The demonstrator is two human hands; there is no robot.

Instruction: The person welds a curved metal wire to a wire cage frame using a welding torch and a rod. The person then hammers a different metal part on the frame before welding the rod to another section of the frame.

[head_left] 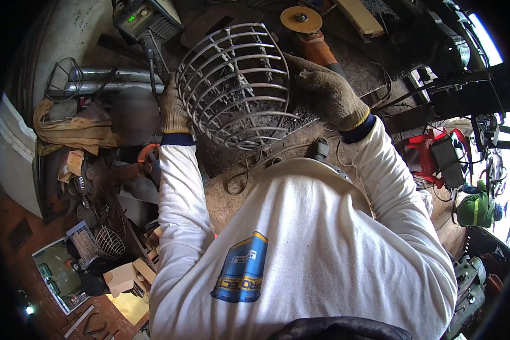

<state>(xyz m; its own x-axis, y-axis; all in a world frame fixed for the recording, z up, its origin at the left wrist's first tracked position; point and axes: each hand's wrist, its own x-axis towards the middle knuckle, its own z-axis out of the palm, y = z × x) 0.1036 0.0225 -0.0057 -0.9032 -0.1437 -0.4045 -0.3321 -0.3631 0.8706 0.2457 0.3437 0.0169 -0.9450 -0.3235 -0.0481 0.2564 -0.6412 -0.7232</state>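
A curved metal cage (pixel 241 85) of welded bars, rounded like a basket, is between my hands above the dark, grimy worktable (pixel 209 156). My left hand (pixel 174 110), in a tan knitted work glove, is closed on the cage's left edge; the bars and the wrist hide some of its fingers. On the other side my right hand (pixel 337 96), gloved the same way, grips the right rim with fingers reaching toward the bars. Its fingertips are partly hidden. Just beyond that hand lies an angle grinder (pixel 317 48) with a tan disc (pixel 301 20) facing up.
A welding machine (pixel 144 20) with a lit display stands at the far left, its cable hanging down. Metal cylinders (pixel 113 81) and a tan cloth (pixel 73 124) lie left. Red frame (pixel 425 156) stands right; a person in green (pixel 475 211) is beyond. Cables cross the floor.
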